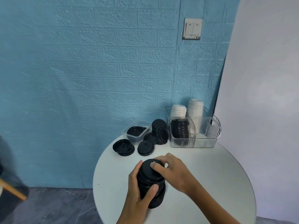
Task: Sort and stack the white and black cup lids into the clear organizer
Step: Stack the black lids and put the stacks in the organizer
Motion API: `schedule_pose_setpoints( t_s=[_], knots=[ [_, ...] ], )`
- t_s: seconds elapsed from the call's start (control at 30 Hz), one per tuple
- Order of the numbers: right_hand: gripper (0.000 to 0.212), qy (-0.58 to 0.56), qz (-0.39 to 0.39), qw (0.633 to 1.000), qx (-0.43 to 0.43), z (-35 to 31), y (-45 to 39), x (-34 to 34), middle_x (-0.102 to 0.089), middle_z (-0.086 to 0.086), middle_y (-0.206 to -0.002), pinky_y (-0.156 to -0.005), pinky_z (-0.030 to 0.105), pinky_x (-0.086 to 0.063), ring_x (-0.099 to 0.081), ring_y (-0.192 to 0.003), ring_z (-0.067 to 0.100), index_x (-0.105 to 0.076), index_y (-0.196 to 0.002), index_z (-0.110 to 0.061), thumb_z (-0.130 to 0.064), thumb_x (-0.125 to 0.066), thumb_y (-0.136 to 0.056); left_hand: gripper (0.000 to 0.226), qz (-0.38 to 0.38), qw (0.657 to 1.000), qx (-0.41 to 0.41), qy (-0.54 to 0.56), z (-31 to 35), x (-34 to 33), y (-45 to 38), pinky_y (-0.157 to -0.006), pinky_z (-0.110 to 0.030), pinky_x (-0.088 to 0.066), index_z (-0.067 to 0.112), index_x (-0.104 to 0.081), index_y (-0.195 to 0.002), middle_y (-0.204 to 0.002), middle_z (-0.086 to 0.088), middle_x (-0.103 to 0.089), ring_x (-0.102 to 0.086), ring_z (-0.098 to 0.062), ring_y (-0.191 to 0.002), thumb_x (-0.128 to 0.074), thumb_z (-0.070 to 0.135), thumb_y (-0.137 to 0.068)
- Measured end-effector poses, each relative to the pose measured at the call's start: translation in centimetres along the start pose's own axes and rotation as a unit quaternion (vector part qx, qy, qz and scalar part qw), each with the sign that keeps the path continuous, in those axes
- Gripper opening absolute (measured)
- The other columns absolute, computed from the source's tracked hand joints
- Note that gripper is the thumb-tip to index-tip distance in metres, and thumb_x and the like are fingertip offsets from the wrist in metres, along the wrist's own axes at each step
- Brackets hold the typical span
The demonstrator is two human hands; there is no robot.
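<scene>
A stack of black cup lids [149,180] stands above the white round table [210,175] near its front. My left hand [139,191] grips the stack's side, thumb across the front. My right hand [173,172] holds the top lid, fingers curled over its rim. The clear organizer [203,139] sits at the back right. It holds two stacks of white lids [195,112] at the rear and a stack of black lids [179,128] in the front left compartment. Several loose black lids [145,147] lie on the table behind my hands.
A small clear tub [127,130] with black lids inside sits at the table's back left, against the blue brick-pattern wall. A light switch [192,29] is on the wall. A wooden furniture edge [13,189] shows at far left above the grey floor.
</scene>
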State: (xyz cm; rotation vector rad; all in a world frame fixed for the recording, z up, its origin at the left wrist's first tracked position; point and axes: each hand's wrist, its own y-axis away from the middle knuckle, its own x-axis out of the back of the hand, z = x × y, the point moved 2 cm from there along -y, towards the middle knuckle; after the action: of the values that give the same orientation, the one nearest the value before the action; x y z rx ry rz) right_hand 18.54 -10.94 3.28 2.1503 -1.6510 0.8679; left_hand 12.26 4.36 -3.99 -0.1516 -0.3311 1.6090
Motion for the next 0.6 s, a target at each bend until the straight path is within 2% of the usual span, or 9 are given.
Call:
schedule_pose_setpoints(
  t_s=[0.07, 0.13, 0.23, 0.4, 0.53, 0.6],
  knots=[
    [0.041, 0.015, 0.016, 1.000, 0.000, -0.1, 0.0, 0.1, -0.056, -0.013, -0.095, -0.084, 0.025, -0.049, -0.058, -0.090, 0.006, -0.066, -0.098, -0.053, -0.077, -0.047, -0.071, 0.087, 0.005, 1.000, -0.006, 0.002, 0.1, 0.0, 0.0, -0.110, -0.017, -0.038, 0.045, -0.029, -0.151, -0.154, 0.021, -0.041, -0.043, 0.002, -0.141, -0.070, 0.061, -0.076],
    [0.043, 0.015, 0.023, 1.000, 0.004, -0.3, 0.1, 0.1, -0.057, -0.015, -0.098, -0.088, 0.026, -0.051, -0.058, -0.093, 0.004, -0.069, -0.104, -0.048, -0.075, -0.052, -0.075, 0.088, 0.009, 1.000, -0.005, 0.007, 0.2, -0.1, -0.1, -0.108, -0.016, -0.039, 0.042, -0.030, -0.151, -0.155, 0.018, -0.042, -0.045, 0.002, -0.140, -0.070, 0.061, -0.075],
    [0.043, 0.013, 0.021, 1.000, 0.018, -0.7, 0.4, -0.1, -0.063, -0.016, -0.101, -0.091, 0.029, -0.052, -0.061, -0.096, 0.004, -0.071, -0.107, -0.044, -0.071, -0.054, -0.078, 0.089, 0.013, 1.000, -0.005, 0.008, 0.4, -0.5, -0.2, -0.102, -0.008, -0.040, 0.036, -0.032, -0.148, -0.152, 0.013, -0.045, -0.049, 0.005, -0.134, -0.072, 0.058, -0.072],
    [0.049, 0.072, 0.041, 0.997, 0.010, -1.3, 0.5, -0.3, -0.067, -0.015, -0.099, -0.088, 0.027, -0.051, -0.062, -0.095, 0.006, -0.071, -0.106, -0.041, -0.073, -0.050, -0.075, 0.093, 0.019, 0.999, -0.033, -0.019, 0.5, -0.9, -0.2, -0.101, -0.006, -0.039, 0.039, -0.028, -0.149, -0.153, 0.013, -0.039, -0.044, 0.010, -0.135, -0.073, 0.058, -0.070],
    [0.044, 0.085, 0.030, 0.996, 0.003, -0.9, 0.7, -1.0, -0.066, -0.014, -0.096, -0.087, 0.028, -0.050, -0.060, -0.093, 0.007, -0.068, -0.104, -0.041, -0.066, -0.040, -0.081, 0.073, 0.026, 0.997, -0.061, -0.042, 0.5, -0.9, -0.3, -0.102, -0.013, -0.043, 0.045, -0.049, -0.136, -0.147, 0.006, -0.048, -0.048, 0.000, -0.134, -0.074, 0.056, -0.069],
    [0.053, 0.032, -0.011, 0.999, -0.031, -0.1, -0.1, -0.7, -0.069, -0.009, -0.099, -0.089, 0.033, -0.050, -0.062, -0.095, 0.010, -0.070, -0.104, -0.032, -0.062, -0.032, -0.081, 0.063, 0.028, 0.996, -0.067, -0.047, 0.5, -0.8, -0.3, -0.103, -0.018, -0.046, 0.044, -0.054, -0.128, -0.143, 0.005, -0.050, -0.051, -0.002, -0.132, -0.074, 0.056, -0.069]
  ],
)
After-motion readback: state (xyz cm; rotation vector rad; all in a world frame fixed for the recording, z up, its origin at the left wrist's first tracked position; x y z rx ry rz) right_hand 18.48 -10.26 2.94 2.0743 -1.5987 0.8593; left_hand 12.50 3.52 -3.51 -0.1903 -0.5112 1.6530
